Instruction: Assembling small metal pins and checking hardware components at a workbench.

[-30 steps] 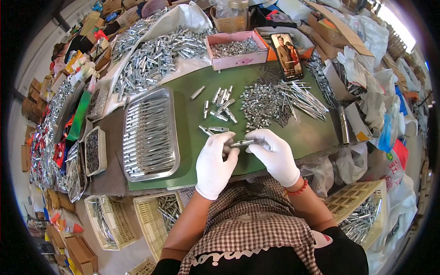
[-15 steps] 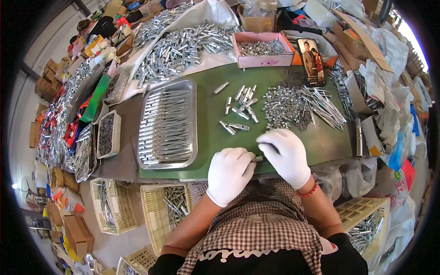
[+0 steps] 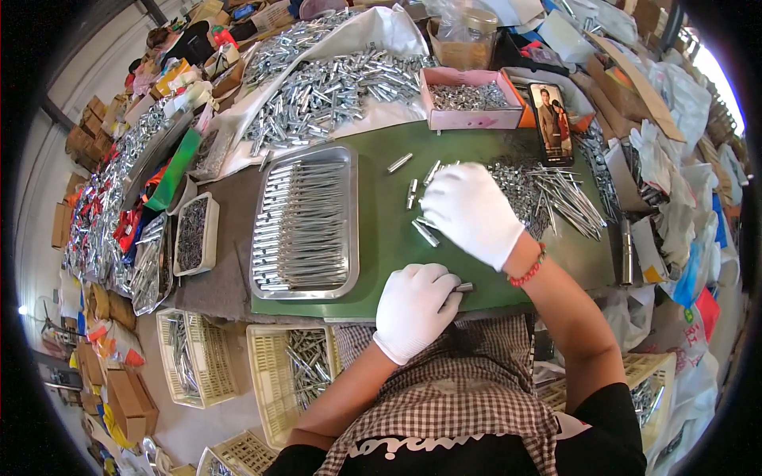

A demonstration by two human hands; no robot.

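Note:
My left hand [image 3: 419,309], in a white glove, is closed around a short silvery metal tube [image 3: 465,287] near the front edge of the green work surface [image 3: 381,206]. One end of that tube sticks out to the right of the fingers. Farther off, my gloved right hand [image 3: 470,213] reaches over several loose metal tubes [image 3: 425,232], hiding most of them; its fingertips point down and are covered by the back of the hand. A pile of small metal fittings [image 3: 512,186] and thin metal rods [image 3: 573,208] lies to its right.
A steel tray [image 3: 354,230] at left holds rows of rod-and-tube pieces. Behind are a heap of tubes [image 3: 333,91] on white sheeting, a pink box [image 3: 476,120] of small parts and a phone [image 3: 553,131]. Yellow crates [image 3: 258,381] stand below the edge.
My right hand has moved away from the left hand, forward to the loose tubes. My left hand stays near the front edge with its tube. The whole view has shifted slightly.

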